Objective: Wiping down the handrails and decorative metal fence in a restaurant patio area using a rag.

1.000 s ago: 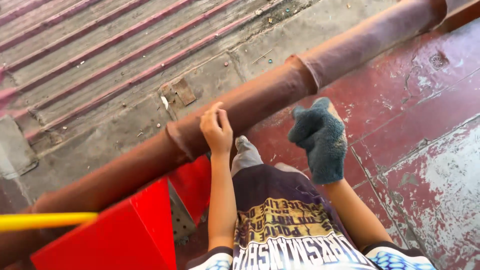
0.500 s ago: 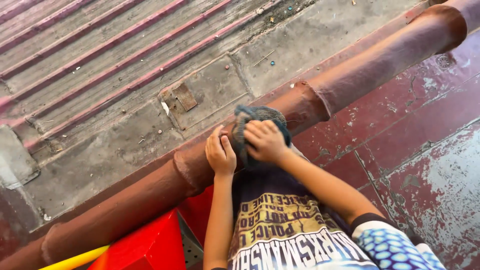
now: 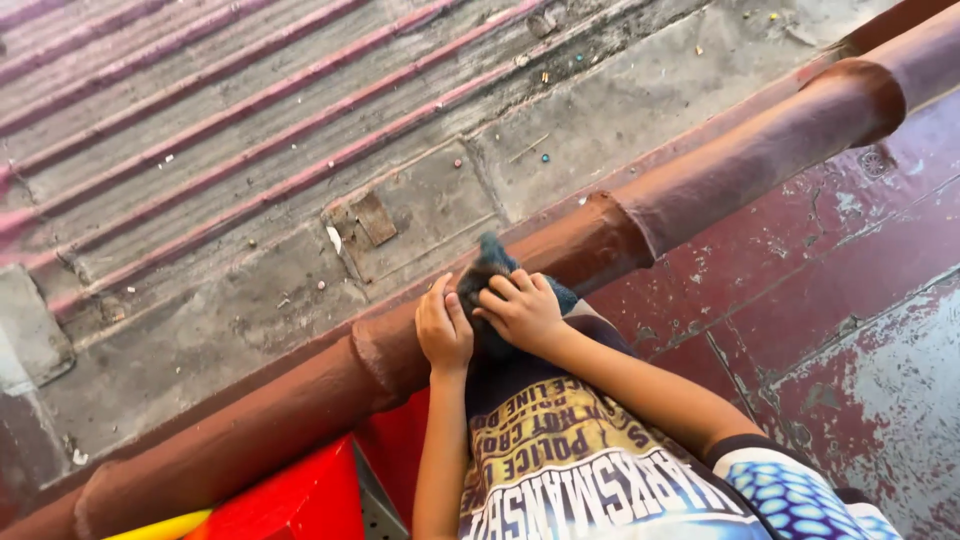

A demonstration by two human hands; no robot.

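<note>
Both hands sit together on a thick rust-brown pipe (image 3: pixel 700 180) that runs diagonally from the lower left to the upper right. The right hand (image 3: pixel 522 312) presses a dark blue-grey cloth (image 3: pixel 490 270) onto the top of the pipe, just left of a raised collar where one pipe section slips over the next. Its fingers (image 3: pixel 500 292) are curled down over the cloth, pinning it against the metal, and only the cloth's upper edge and a bit on the right show past the knuckles. The left hand (image 3: pixel 443 328) lies just beside it, touching the pipe, with its fingers bent over the rounded top and closed on the pipe itself; whether it also touches the cloth is not clear.

Beyond the pipe lies a worn concrete floor (image 3: pixel 620 110) with faded reddish ridges (image 3: pixel 230 110) running across it, a square patch set into it, and small bits of litter. On the near side the floor is cracked dark-red paint (image 3: pixel 800 280). Below the arms, a printed shirt (image 3: pixel 570 470) with a blue patterned sleeve fills the bottom, and a red plastic box (image 3: pixel 300 500) with a yellow edge sits at the lower left, beneath the pipe.
</note>
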